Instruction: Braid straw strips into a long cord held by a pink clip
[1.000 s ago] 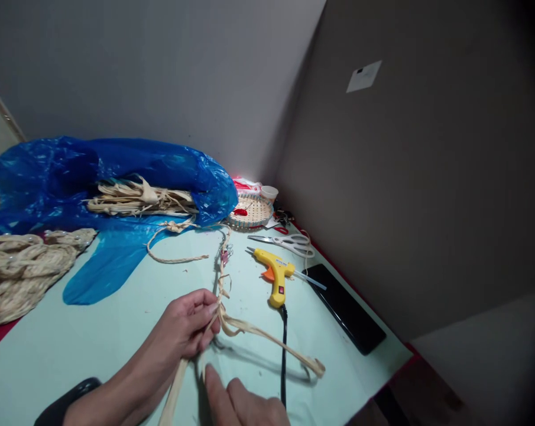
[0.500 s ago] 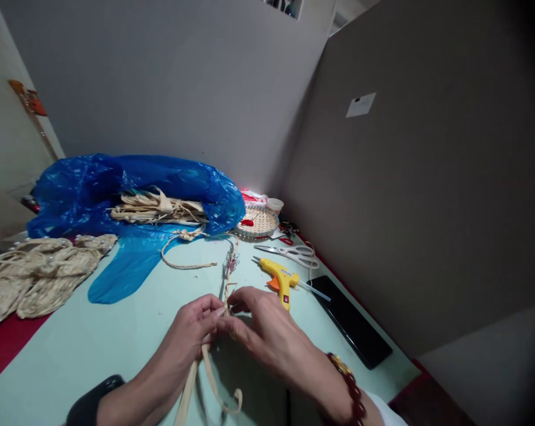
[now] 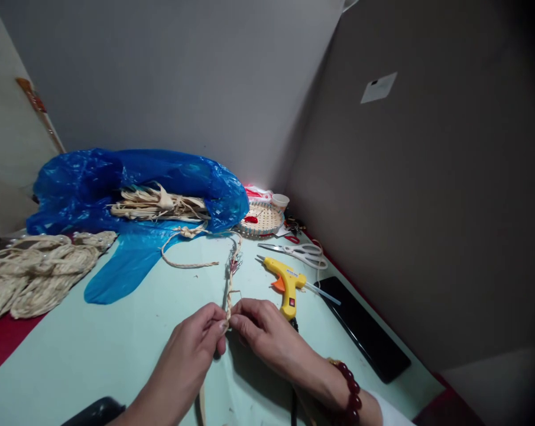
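Observation:
A pale braided straw cord (image 3: 229,290) runs toward me down the middle of the table. Its near end sits between my hands. My left hand (image 3: 205,334) pinches the braid between thumb and forefinger. From the other side, my right hand (image 3: 258,325) closes thumb and fingertips on it at the same spot. A loose flat strand (image 3: 201,405) hangs below my left hand. Farther up, small metal clips (image 3: 234,264) lie against the cord, which leads back to a knotted part (image 3: 191,232) by the blue bag.
A yellow glue gun (image 3: 287,284), white-handled scissors (image 3: 300,254) and a black phone-like slab (image 3: 369,331) lie to the right. Behind are a woven basket (image 3: 267,222), a cup (image 3: 280,201) and a blue plastic bag (image 3: 85,183) holding straw (image 3: 161,204). Braided straw pieces (image 3: 41,272) lie left.
Both hands have shifted slightly, with the fingertips now a little apart around the braid. The loose curled strand below them has mostly gone out of sight. The view has tilted slightly.

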{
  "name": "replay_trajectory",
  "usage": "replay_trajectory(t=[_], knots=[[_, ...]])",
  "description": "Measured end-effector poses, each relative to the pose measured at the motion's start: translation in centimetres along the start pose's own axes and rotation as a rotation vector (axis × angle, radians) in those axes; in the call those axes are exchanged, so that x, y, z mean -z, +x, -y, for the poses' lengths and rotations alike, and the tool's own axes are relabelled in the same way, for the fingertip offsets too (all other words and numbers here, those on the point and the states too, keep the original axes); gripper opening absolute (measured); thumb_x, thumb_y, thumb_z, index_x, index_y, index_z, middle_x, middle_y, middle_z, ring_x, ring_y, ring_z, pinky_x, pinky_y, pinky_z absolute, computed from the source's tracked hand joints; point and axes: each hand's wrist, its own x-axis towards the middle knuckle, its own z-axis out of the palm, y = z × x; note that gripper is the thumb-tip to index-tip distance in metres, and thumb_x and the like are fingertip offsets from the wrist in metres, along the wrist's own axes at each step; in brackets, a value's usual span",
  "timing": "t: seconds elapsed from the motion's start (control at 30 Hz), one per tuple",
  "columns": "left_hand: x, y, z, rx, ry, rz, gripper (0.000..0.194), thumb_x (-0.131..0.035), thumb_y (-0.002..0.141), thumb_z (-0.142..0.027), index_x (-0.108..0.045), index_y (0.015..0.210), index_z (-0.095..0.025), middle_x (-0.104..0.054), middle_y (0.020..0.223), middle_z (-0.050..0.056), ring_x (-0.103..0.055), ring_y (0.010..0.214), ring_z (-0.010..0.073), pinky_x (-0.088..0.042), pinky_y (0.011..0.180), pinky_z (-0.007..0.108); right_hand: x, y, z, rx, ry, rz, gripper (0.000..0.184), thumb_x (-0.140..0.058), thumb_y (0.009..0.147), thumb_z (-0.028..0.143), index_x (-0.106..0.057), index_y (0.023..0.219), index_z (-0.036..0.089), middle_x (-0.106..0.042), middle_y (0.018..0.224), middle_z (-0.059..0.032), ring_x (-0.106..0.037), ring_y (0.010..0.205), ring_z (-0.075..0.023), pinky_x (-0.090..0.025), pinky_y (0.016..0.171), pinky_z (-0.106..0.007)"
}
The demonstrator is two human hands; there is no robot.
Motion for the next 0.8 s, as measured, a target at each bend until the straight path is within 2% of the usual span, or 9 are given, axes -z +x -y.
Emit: replay_trajectory(t=[0.13,0.27,0.4,0.57,0.63,0.73,0.8], knots=[[-0.5,-0.7,-0.7,-0.024,0.137,-0.06,0.022,-0.045,0.087,-0.033,-0.048,0.067,-0.025,-0.052,0.055,-0.005,-0.048,0.052,0.0158,-0.032,0.053,0.025,-0.6,-0.1,-0.6,-0.046,0.113,-0.018,0.021,-0.051,0.089,0.025,-0.061,0.073,0.014,-0.049,0.06,0.0039,-0.04,0.057,-0.0092,-0.029,0.053,-0.021],[-0.9,-1.3,-1.0,-0.113,0.252,-0.146,0.023,-0.045,0.088,-0.032,-0.046,0.066,-0.025,-0.052,0.055,-0.006,-0.048,0.05,0.0154,-0.033,0.053,0.025,-1.1,-0.1,-1.2,-0.1,0.267,-0.03,0.021,-0.054,0.087,0.026,-0.062,0.073,0.014,-0.054,0.059,0.0025,-0.045,0.056,-0.0095,-0.033,0.054,-0.02],[-0.5,-1.7,-0.6,-0.188,0.422,-0.183,0.024,-0.045,0.09,-0.03,-0.048,0.066,-0.026,-0.055,0.055,-0.004,-0.051,0.049,0.0162,-0.032,0.053,0.027,-1.3,-0.2,-1.1,-0.108,0.229,-0.078,0.019,-0.054,0.087,0.026,-0.062,0.073,0.014,-0.059,0.062,0.0007,-0.048,0.057,-0.0103,-0.035,0.054,-0.021],[0.8,-1.9,-0.3,-0.519,0.73,-0.174,0.02,-0.044,0.091,-0.023,-0.056,0.075,-0.024,-0.06,0.07,0.0,-0.059,0.067,0.0184,-0.04,0.063,0.028,-1.5,-0.6,-0.7,-0.06,0.079,-0.145,0.02,-0.052,0.086,0.022,-0.063,0.072,0.015,-0.059,0.061,0.0006,-0.046,0.055,-0.0105,-0.033,0.054,-0.022],[0.8,-1.9,-0.6,-0.565,0.741,-0.196,0.02,-0.044,0.092,-0.021,-0.057,0.077,-0.024,-0.058,0.072,0.0,-0.058,0.07,0.0179,-0.042,0.065,0.028,-1.4,-0.7,-0.6,-0.045,0.077,-0.154,0.02,-0.051,0.086,0.02,-0.064,0.072,0.015,-0.06,0.063,0.0,-0.047,0.056,-0.0108,-0.034,0.055,-0.022],[0.1,-2.1,-0.6,-0.561,0.701,-0.2,0.017,-0.045,0.092,-0.02,-0.057,0.08,-0.023,-0.056,0.07,-0.001,-0.059,0.065,0.0147,-0.046,0.06,0.024,-1.3,-0.7,-0.8,-0.039,0.139,-0.152,0.02,-0.051,0.085,0.019,-0.065,0.072,0.015,-0.059,0.062,0.0004,-0.047,0.057,-0.011,-0.034,0.057,-0.023],[-0.4,-2.1,-0.2,-0.632,0.735,-0.221,0.015,-0.045,0.092,-0.018,-0.059,0.088,-0.022,-0.058,0.07,0.0,-0.062,0.062,0.0142,-0.049,0.057,0.022,-1.2,-0.6,-1.0,-0.041,0.225,-0.146,0.019,-0.053,0.084,0.02,-0.064,0.07,0.014,-0.056,0.061,0.001,-0.045,0.058,-0.0111,-0.034,0.057,-0.023]])
